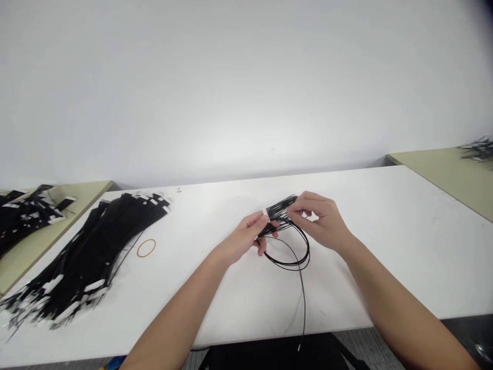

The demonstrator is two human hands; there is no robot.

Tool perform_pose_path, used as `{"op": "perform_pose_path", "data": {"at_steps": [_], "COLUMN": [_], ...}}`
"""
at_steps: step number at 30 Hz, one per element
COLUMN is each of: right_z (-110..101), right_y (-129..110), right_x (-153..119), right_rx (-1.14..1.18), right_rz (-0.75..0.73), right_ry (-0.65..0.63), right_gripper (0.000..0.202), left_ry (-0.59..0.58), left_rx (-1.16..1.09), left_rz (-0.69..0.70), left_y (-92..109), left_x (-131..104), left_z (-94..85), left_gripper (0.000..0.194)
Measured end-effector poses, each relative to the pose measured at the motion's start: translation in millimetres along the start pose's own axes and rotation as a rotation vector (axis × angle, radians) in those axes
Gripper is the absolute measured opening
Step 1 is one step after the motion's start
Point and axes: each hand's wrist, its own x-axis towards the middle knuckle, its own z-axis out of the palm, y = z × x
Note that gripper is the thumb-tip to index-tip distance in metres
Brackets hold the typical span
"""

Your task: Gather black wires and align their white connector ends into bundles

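Near the middle of the white table, my left hand [254,231] is closed around a bundle of thin black cables [280,213]. A white label or connector piece [265,211] shows by its thumb. At the bundle's right end, my right hand [321,218] has its thumb and fingers pinched on thin black strands; exactly which ones is hidden. Looped cable [307,252] hangs below both hands. One loose cable end [299,348] with a pale tip dangles past the table's front edge.
A large pile of black cables with white ends [103,241] lies on the white table [239,303] at left. Beside it is an orange rubber band [146,248]. More cables [31,216] lie on the left side table, and others [479,149] on the right one. A white wall stands behind.
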Motion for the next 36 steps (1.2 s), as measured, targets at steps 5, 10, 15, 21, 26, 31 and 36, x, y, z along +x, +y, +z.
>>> {"op": "perform_pose_path", "data": {"at_steps": [5,10,15,21,26,31,36], "right_z": [0.4,1.5,2.8,3.5,5.2,6.0,5.2], "right_y": [-0.9,0.0,-0.2,-1.3,0.9,0.1,-2.3], "right_x": [0.1,-1.1,-1.6,-1.1,-1.4,-0.9,-1.7], "right_rx": [-0.026,-0.092,-0.115,-0.078,-0.073,-0.063,-0.002], "right_rz": [-0.031,-0.122,-0.128,-0.12,-0.101,-0.064,0.043], "right_ry": [0.008,0.042,0.049,0.028,0.018,-0.001,-0.004], "right_gripper": [0.01,0.009,0.009,0.01,0.011,0.011,0.012], "left_ry": [-0.001,0.006,0.016,0.021,0.019,0.014,0.038], "left_rx": [0.013,0.006,0.006,0.022,0.008,-0.002,0.004], "left_rz": [0.011,0.004,0.017,0.009,-0.003,0.002,0.017], "left_y": [0.2,0.6,-1.2,-2.7,-2.5,-3.3,-5.2], "left_x": [0.6,1.9,3.0,3.9,4.4,4.4,4.5], "left_z": [0.1,0.5,0.5,0.0,-0.5,-1.0,-0.1], "left_gripper": [0.044,0.044,0.047,0.048,0.049,0.048,0.049]}}
